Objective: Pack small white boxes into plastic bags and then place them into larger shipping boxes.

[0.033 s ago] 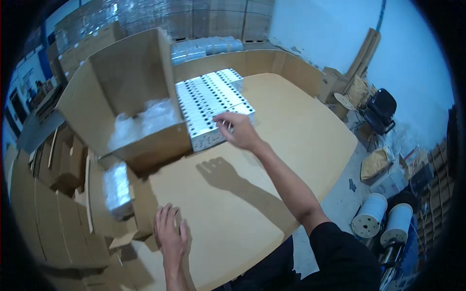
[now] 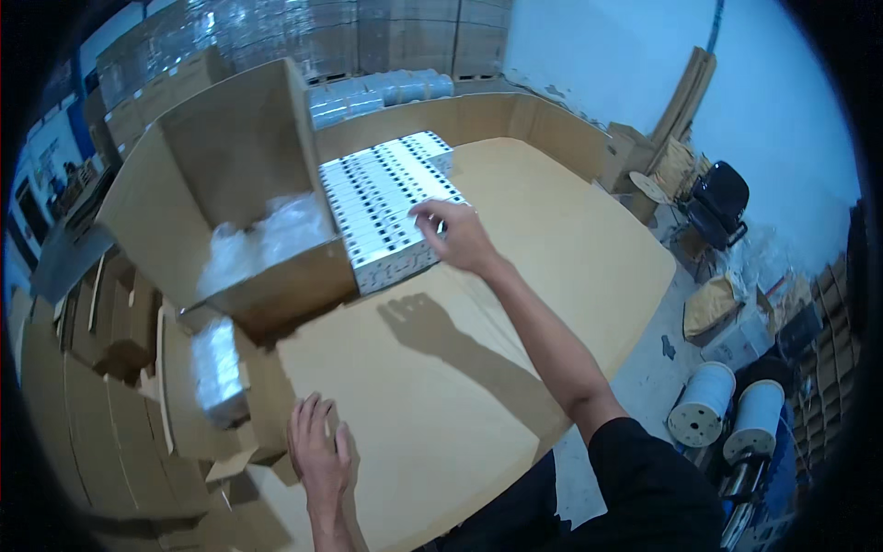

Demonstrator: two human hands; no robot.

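Note:
Rows of slim white boxes with dark marks stand packed side by side on the brown cardboard-topped table. Over their near right corner hovers my right hand, thumb and bent fingers apart, with nothing visible between them. Whether a fingertip touches a box I cannot tell. My left hand rests at the table's left edge, fingers stretched out, next to an open carton. In that carton lies a block wrapped in clear plastic.
A large open cardboard box with crumpled clear plastic inside stands left of the white boxes. A cardboard wall lines the table's far edge. Cartons crowd the left; wire spools and a black chair are right.
The view has shifted slightly, moving the boxes a little left in the picture. My right hand stays over the white boxes, and my left hand remains at the table edge.

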